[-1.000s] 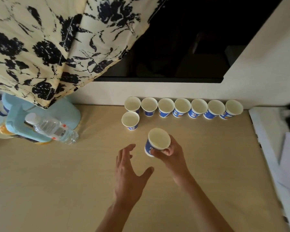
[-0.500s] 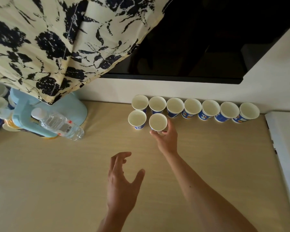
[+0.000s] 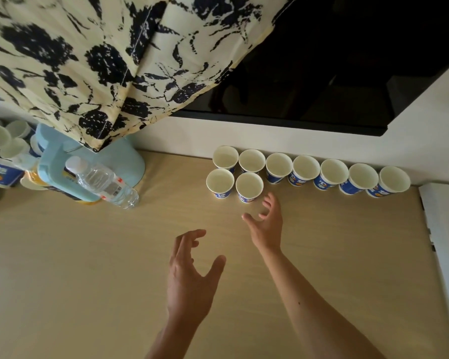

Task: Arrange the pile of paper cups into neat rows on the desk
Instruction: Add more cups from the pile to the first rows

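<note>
1. Desk point(image 3: 75, 268): seven-cup back row point(image 3: 306, 167) and two-cup front row point(image 3: 219, 181) at 12 o'clock; pile point(image 3: 0, 137) at 9 o'clock
2. Right hand point(image 3: 266, 221) — spread, empty — just beside the end front cup point(image 3: 249, 185); left hand point(image 3: 189, 278) wide, empty
3. Risk: a stray finger may tip that light cup

text: none legible | paper cups point(image 3: 249, 187) — blue print blurred | bottle label point(image 3: 112, 187) — barcode only, unreadable
</note>
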{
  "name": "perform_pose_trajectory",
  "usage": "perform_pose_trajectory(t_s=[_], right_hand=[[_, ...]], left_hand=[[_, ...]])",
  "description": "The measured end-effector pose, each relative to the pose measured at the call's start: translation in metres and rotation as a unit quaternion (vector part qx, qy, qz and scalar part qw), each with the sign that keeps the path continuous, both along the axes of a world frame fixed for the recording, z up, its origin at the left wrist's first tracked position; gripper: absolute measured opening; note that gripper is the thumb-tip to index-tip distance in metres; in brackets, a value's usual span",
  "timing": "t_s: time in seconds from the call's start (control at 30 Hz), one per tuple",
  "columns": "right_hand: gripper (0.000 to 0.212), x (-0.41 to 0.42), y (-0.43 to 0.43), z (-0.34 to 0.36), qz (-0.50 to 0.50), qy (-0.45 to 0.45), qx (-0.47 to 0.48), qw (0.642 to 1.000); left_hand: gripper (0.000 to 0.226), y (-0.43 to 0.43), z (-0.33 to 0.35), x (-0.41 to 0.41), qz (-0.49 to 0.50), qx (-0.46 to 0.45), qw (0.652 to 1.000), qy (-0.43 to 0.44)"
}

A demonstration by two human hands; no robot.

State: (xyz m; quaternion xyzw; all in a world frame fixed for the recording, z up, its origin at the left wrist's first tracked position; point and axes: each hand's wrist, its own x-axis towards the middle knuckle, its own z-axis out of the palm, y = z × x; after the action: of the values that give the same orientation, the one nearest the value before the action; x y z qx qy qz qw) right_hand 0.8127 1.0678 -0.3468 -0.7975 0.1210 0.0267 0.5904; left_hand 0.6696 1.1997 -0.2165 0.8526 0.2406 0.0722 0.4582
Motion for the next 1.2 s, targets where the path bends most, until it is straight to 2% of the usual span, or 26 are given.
perform_pose_trajectory(t_s=[0.17, 0.43, 0.57, 0.7, 1.0, 1.2], right_hand=[[0.083, -0.059, -0.003, 0.020, -0.024, 0.020, 0.033, 0.999], [0.078, -0.134, 0.048, 0.080, 0.154, 0.028, 0.102, 0.982], [0.085, -0.172, 0.087, 0.119, 0.232, 0.015, 0.129, 0.964], [0.062, -0.216, 0.129, 0.148, 0.281, 0.016, 0.129, 0.951], [0.048, -0.347, 0.237, 0.189, 0.313, 0.003, 0.133, 0.940], [0.045, -0.386, 0.296, 0.202, 0.332, 0.000, 0.136, 0.933]], left_hand=[[0.051, 0.006, 0.010, -0.015, 0.027, -0.013, 1.000, -0.002], [0.044, 0.042, 0.048, -0.064, 0.114, -0.017, 0.993, -0.035], [0.041, 0.072, 0.066, -0.105, 0.144, -0.022, 0.988, -0.051], [0.038, 0.115, 0.076, -0.159, 0.166, -0.022, 0.983, -0.072], [0.034, 0.225, 0.105, -0.301, 0.208, -0.036, 0.972, -0.107], [0.031, 0.285, 0.117, -0.349, 0.209, -0.048, 0.969, -0.120]])
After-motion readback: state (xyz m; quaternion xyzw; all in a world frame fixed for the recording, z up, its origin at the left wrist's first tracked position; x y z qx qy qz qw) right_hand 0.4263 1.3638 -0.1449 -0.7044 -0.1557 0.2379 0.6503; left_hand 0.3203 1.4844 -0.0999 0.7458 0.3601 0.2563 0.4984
